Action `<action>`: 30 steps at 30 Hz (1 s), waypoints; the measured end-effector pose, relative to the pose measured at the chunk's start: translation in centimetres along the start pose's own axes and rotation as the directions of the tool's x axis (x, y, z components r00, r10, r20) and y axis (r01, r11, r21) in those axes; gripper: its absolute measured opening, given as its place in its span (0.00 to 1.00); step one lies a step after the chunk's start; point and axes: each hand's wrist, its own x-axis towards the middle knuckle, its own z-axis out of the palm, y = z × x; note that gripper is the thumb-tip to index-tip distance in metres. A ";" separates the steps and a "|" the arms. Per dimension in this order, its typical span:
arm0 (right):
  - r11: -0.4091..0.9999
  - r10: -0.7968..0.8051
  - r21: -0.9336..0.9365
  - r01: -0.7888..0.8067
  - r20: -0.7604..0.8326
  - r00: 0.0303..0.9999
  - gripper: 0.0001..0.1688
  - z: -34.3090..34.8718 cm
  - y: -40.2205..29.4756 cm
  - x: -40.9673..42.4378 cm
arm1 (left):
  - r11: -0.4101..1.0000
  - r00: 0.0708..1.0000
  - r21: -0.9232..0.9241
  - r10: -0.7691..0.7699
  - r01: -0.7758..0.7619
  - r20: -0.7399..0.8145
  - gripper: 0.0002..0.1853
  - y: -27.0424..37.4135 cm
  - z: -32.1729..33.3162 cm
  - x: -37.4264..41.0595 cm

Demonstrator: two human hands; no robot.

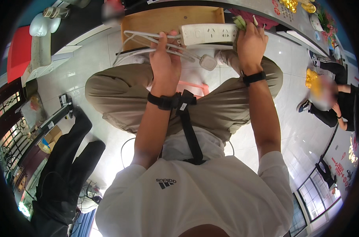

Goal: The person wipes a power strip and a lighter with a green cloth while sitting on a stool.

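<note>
A white power strip is held up level in front of an open wooden drawer. My left hand grips loops of its white power cord beside the strip's left end. The cord's square white plug hangs below the strip. At the strip's right end, my right hand is closed around a crumpled green cloth, which lies against that end. My right fingers hide part of the cloth and whether they also grip the strip.
Maroon fabric lies right of the drawer, under the counter. A pink stool shows between my knees. One person's dark-trousered legs are at the left; another person is at the right. A white mannequin head stands far left.
</note>
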 end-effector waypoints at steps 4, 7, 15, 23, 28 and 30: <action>0.968 -0.173 0.183 0.171 -0.005 0.985 0.19 0.0 -5.4 0.1 | 0.999 0.999 0.054 -0.001 -0.001 0.050 0.06 -1.9 1.4 0.3; 0.870 -0.356 0.338 0.360 -0.076 0.931 0.20 -1.2 -7.3 1.5 | 0.999 0.999 0.020 -0.047 0.048 -0.022 0.07 -1.5 1.2 0.4; 0.569 0.606 0.580 -0.583 0.184 0.774 0.15 2.4 9.4 -0.9 | 0.990 0.992 -0.123 0.057 -0.070 -0.108 0.08 1.7 -2.0 1.7; -0.562 0.379 0.584 -0.585 0.811 0.445 0.17 -5.1 0.6 -1.4 | 0.985 0.998 -0.161 0.050 -0.053 -0.028 0.11 3.3 -1.6 2.4; -0.589 0.420 0.643 -0.490 0.761 0.494 0.18 -7.8 -4.1 -1.6 | 0.986 0.999 -0.166 0.024 -0.017 0.039 0.10 3.4 -0.7 2.0; -0.487 0.503 0.709 -0.511 0.705 0.499 0.16 -7.5 -5.5 -1.9 | 0.987 0.997 -0.157 0.037 -0.025 0.072 0.12 3.3 -0.4 2.0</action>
